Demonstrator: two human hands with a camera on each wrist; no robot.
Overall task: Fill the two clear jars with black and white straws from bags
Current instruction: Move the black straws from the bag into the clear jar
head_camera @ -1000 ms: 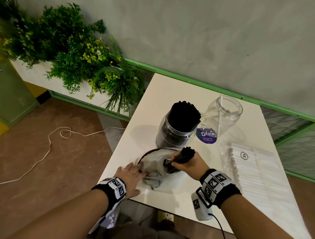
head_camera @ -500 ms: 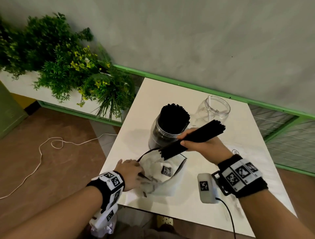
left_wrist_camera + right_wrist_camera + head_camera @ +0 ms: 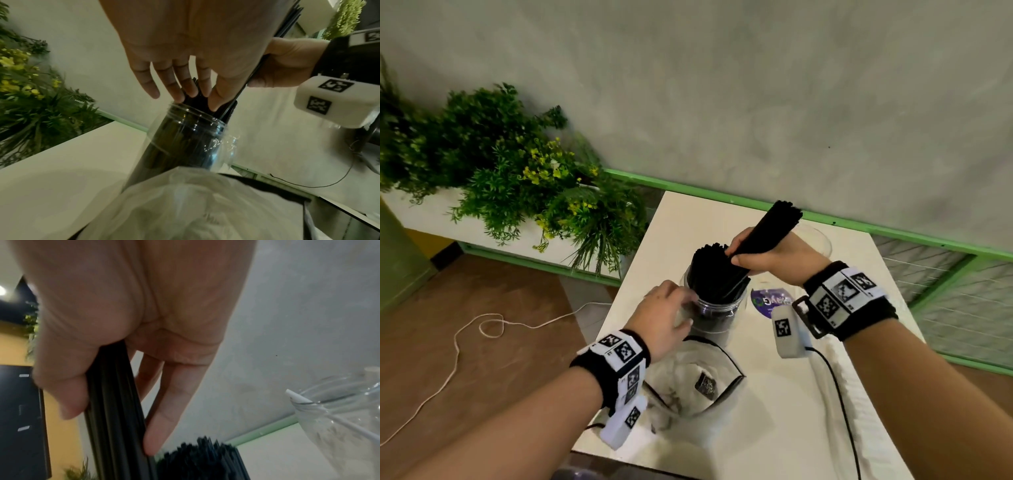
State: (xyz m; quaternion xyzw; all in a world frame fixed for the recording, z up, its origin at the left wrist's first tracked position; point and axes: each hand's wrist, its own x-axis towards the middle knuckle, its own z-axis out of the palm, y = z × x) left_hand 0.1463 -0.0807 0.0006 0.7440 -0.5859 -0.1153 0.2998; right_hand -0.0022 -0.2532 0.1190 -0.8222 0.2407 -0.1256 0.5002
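Counter (image 3: 774, 428) of pale cream laminate carries everything, set against a grey wall with a leafy green planter (image 3: 517, 178) to its left. Nearest the person lies a crumpled clear plastic bag with a dark rim (image 3: 688, 387), which looks almost emptied of black straws. Just beyond it stands the clear round plastic jar packed with black straws (image 3: 717, 301), upright, its contents leaning a little to the right. Behind and to the right sits a second clear plastic jar (image 3: 339, 418) holding a single white straw (image 3: 308, 404); the flat pack of white straws (image 3: 839, 383) lies along the right edge.

Right hand (image 3: 774, 257) is the grip that matters: its fingers and thumb are curled tight round a handful of black straws (image 3: 770, 229), whose long axis slants from upper right down to lower left, lower ends right at the full jar's mouth. Left hand (image 3: 664, 318) has straight fingers pressed against the jar's straws at its rim, holding nothing. The bundle likely needs tipping upright to slide in, and the jar looks tightly packed.
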